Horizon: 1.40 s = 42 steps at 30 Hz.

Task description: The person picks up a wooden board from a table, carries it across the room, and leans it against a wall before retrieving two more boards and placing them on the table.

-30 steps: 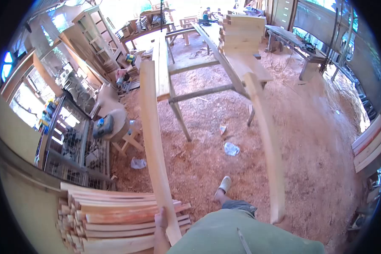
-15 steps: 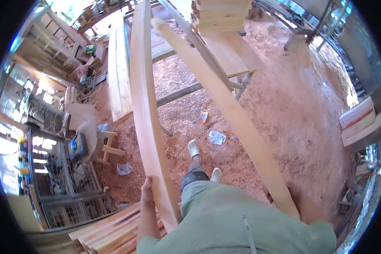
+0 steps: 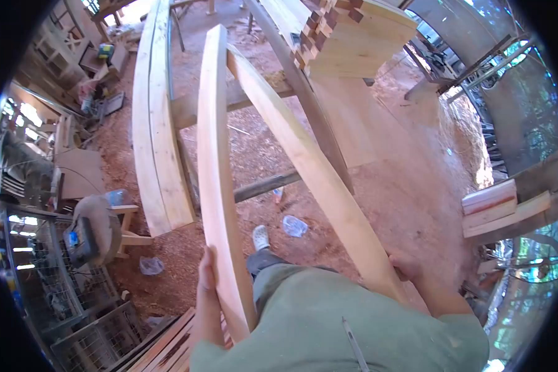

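Planks reach forward: left hand (image 3: 206, 280) grips left plank (image 3: 216, 155), right hand (image 3: 408, 269) grips right plank (image 3: 305, 162).

Boards: left board (image 3: 220, 186) and right board (image 3: 310, 167) have swung forward, and their far ends now sit close together.
Right hand (image 3: 409, 268): now in view, gripping the right board's near end.
Block stack (image 3: 353, 37): much nearer.
Slat pile (image 3: 167, 344): mostly out of frame.

Left hand (image 3: 206, 282) low, just left of the torso, fingers curled along the edge of the left plank (image 3: 214, 155). Forearm bare, running down out of frame. Right hand (image 3: 409, 268) out to the right, closed on the near end of the right plank (image 3: 310, 167). Both elbows bent.
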Available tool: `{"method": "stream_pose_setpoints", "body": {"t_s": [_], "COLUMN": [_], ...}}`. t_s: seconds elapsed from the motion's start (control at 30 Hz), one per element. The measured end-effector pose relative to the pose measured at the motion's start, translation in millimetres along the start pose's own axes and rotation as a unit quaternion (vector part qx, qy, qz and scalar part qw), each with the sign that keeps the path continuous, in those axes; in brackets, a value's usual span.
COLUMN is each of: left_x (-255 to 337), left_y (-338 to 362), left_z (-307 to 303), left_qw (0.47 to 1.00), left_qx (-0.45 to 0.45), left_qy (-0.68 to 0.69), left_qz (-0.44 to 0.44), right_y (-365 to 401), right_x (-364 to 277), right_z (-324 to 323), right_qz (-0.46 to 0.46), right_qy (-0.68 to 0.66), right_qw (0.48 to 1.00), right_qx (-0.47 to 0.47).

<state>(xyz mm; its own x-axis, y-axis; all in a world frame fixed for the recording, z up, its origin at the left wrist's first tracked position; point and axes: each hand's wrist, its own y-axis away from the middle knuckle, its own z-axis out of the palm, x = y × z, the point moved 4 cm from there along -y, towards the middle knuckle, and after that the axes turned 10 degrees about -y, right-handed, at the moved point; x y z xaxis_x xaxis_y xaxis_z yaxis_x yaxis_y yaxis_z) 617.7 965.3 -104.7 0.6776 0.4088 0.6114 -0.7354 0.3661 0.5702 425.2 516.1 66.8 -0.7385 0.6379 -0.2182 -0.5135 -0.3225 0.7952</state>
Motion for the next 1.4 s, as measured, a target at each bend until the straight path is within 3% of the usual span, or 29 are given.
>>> {"method": "stream_pose_setpoints", "body": {"t_s": [0.23,0.33,0.4,0.47,0.5,0.53,0.57,0.63,0.67,0.73,0.77,0.8,0.87,0.9,0.93,0.97,1.0,1.03,1.07,1.1,1.17,1.23,1.3,1.37,1.4], "left_x": [53.8,34.1,16.7,-34.1,-42.3,-43.3,-48.6,-59.5,-61.3,-38.9,-23.7,-4.4,39.5,47.0,65.5,79.1,75.1,66.5,53.6,37.9,3.2,-19.3,-15.8,-2.9,14.0], "left_y": [-31.9,-19.2,14.7,38.5,45.9,49.9,49.5,44.8,39.4,27.2,17.5,4.7,-22.9,-49.4,-52.5,-44.8,-31.2,-14.8,3.3,30.0,59.1,49.5,23.3,19.1,4.8], "left_z": [41.0,44.7,39.1,-1.7,-17.7,-18.5,-19.3,-22.6,-24.3,-6.3,6.3,19.7,43.2,27.7,37.4,48.1,51.9,54.4,57.6,64.8,56.2,26.1,30.9,37.2,48.7], "left_qw": [0.998,0.991,0.984,0.998,0.994,0.992,0.993,0.993,0.993,0.994,0.995,0.995,0.996,0.995,0.997,0.994,0.994,0.999,0.998,0.997,0.995,0.991,0.991,0.991,0.992], "left_qx": [0.010,0.021,0.096,0.001,0.089,0.079,0.077,0.069,0.063,0.053,0.050,0.048,0.066,0.076,0.029,-0.020,-0.019,0.024,0.065,0.081,0.101,0.074,0.077,0.098,0.104], "left_qy": [0.057,0.115,0.121,0.050,0.008,-0.006,-0.003,0.038,0.057,0.055,0.053,0.058,-0.034,-0.053,-0.041,-0.028,-0.030,-0.020,-0.005,-0.002,0.003,-0.104,-0.105,-0.088,-0.077], "left_qz": [-0.040,-0.058,-0.089,-0.036,-0.056,-0.094,-0.089,-0.085,-0.082,-0.073,-0.068,-0.059,-0.047,-0.025,-0.066,-0.102,-0.099,-0.038,0.020,0.017,0.004,-0.042,-0.010,0.005,0.014], "right_y": [7.2,12.6,29.6,39.5,52.3,64.6,65.3,47.3,51.7,41.7,21.1,10.6,-16.2,-31.7,-36.7,-21.0,-9.3,0.8,20.9,44.6,74.5,63.5,35.5,27.0,15.4], "right_x": [43.5,48.2,60.3,55.5,51.2,50.6,58.8,77.6,77.0,24.0,-1.6,-18.4,-40.1,-47.6,-45.2,-35.6,-47.5,-60.8,-51.0,-17.6,46.7,54.0,34.4,20.0,5.4], "right_z": [-47.8,-52.6,-47.6,-46.2,-52.7,-60.8,-85.9,-117.5,-113.7,-10.2,6.4,13.9,-29.3,-56.8,-74.9,-68.9,-46.5,-24.6,-16.2,-20.8,-142.0,-115.7,-80.4,-63.1,-56.3], "right_qz": [0.023,0.038,0.049,0.049,0.021,-0.009,-0.013,-0.038,-0.045,-0.072,-0.008,0.060,-0.037,-0.010,0.023,0.041,0.042,0.034,-0.001,-0.031,-0.042,-0.015,-0.016,-0.075,-0.111], "right_qy": [-0.012,-0.053,-0.096,-0.109,0.097,0.298,0.302,0.043,0.045,0.045,0.079,0.110,0.249,0.146,0.035,0.028,0.129,0.231,0.117,-0.003,0.093,0.094,0.107,0.051,0.097], "right_qw": [0.997,0.988,0.974,0.970,0.970,0.926,0.925,0.984,0.984,0.978,0.969,0.953,0.902,0.927,0.938,0.936,0.952,0.952,0.975,0.984,0.988,0.993,0.994,0.995,0.987], "right_qx": [0.078,0.138,0.198,0.210,0.222,0.231,0.230,0.168,0.168,0.192,0.233,0.275,0.351,0.346,0.343,0.348,0.275,0.197,0.187,0.177,0.118,0.063,-0.005,0.042,0.063]}}
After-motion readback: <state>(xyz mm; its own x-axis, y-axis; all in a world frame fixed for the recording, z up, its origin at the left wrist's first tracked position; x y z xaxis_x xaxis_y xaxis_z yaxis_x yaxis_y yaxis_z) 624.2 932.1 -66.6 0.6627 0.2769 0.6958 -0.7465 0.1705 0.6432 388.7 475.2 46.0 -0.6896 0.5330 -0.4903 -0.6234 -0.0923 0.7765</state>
